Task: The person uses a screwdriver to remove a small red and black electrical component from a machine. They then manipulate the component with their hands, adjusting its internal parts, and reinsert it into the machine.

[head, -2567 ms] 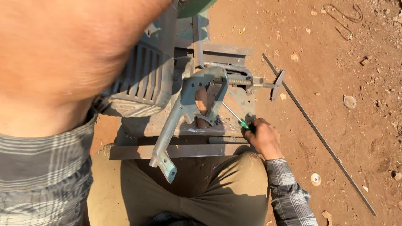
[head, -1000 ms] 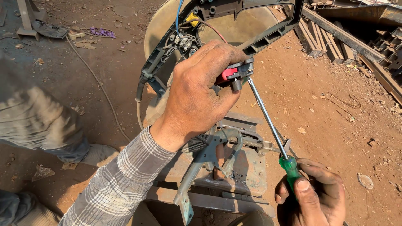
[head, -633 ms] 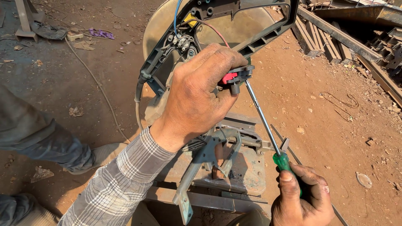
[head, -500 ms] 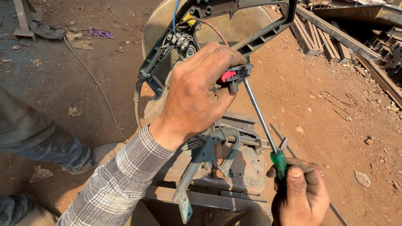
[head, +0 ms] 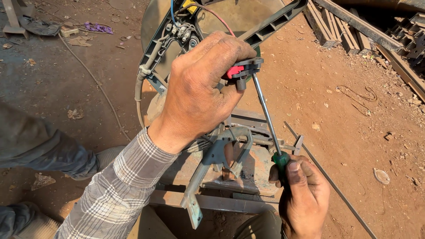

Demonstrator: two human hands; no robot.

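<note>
My left hand (head: 201, 88) grips the grey plastic handle housing (head: 270, 24) of a cut-off saw, fingers wrapped around its red trigger switch (head: 234, 71). Exposed terminals and wires (head: 179, 28) show inside the opened housing. My right hand (head: 303, 199) holds a screwdriver by its green handle (head: 280, 160); its steel shaft (head: 265, 113) runs up to the black switch part beside the red trigger. Behind the housing is the round blade guard (head: 239, 15).
The saw's rusty metal base and vise (head: 230, 163) stands below my hands on red dirt. A thin steel rod (head: 330, 181) lies at the right. Metal bars (head: 354, 28) are stacked top right. Another person's leg and shoe (head: 48, 150) are at left.
The screwdriver has tilted a little more upright and my right hand has shifted slightly left on its green handle. My left hand keeps its grip on the housing.
</note>
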